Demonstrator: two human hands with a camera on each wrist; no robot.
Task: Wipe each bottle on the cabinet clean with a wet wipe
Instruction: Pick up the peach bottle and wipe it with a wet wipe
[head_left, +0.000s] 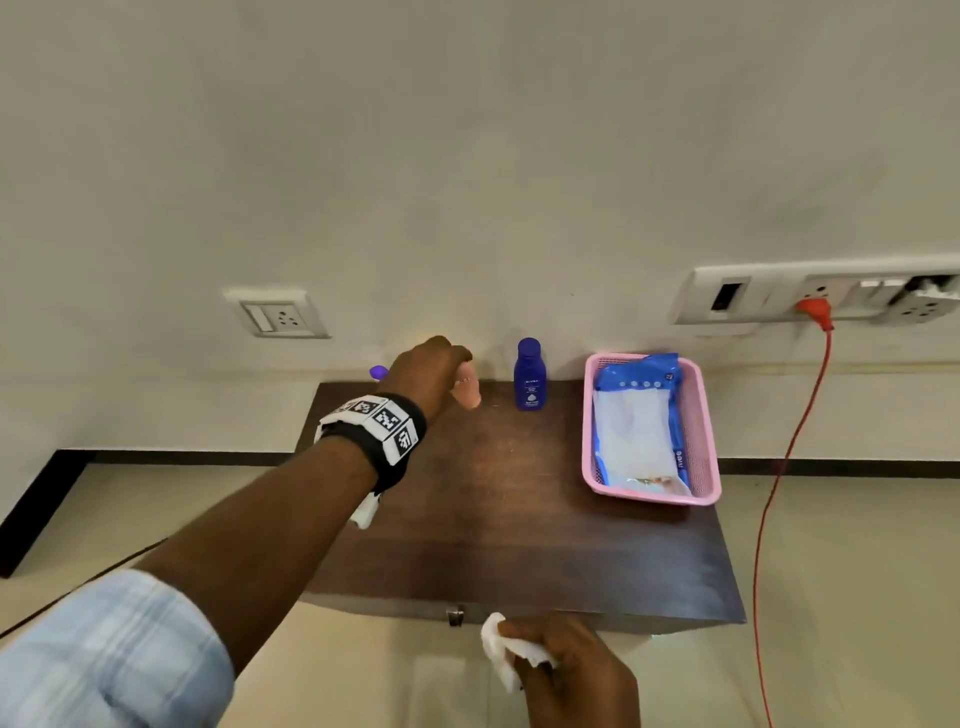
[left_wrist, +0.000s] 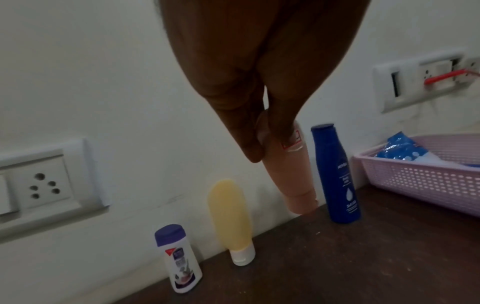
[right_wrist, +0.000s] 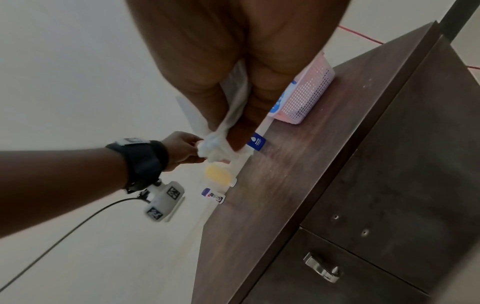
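Observation:
Four bottles line the back of the dark wooden cabinet (head_left: 519, 519) against the wall. My left hand (head_left: 434, 371) grips the top of the peach tube (left_wrist: 291, 174), which stands cap down beside the blue Nivea bottle (head_left: 530, 375). Left of it stand a yellow tube (left_wrist: 230, 220) and a small white bottle with a purple cap (left_wrist: 178, 259). My right hand (head_left: 566, 670) is below the cabinet's front edge, holding a crumpled white wet wipe (head_left: 501, 649). In the right wrist view the wipe (right_wrist: 215, 146) hangs bunched between my fingers.
A pink mesh basket (head_left: 701, 415) holding a blue pack of wipes (head_left: 636, 415) sits at the cabinet's right. An orange cable (head_left: 779, 467) drops from the wall socket strip (head_left: 810, 296) to the floor. Another socket (head_left: 278, 314) is on the wall at left.

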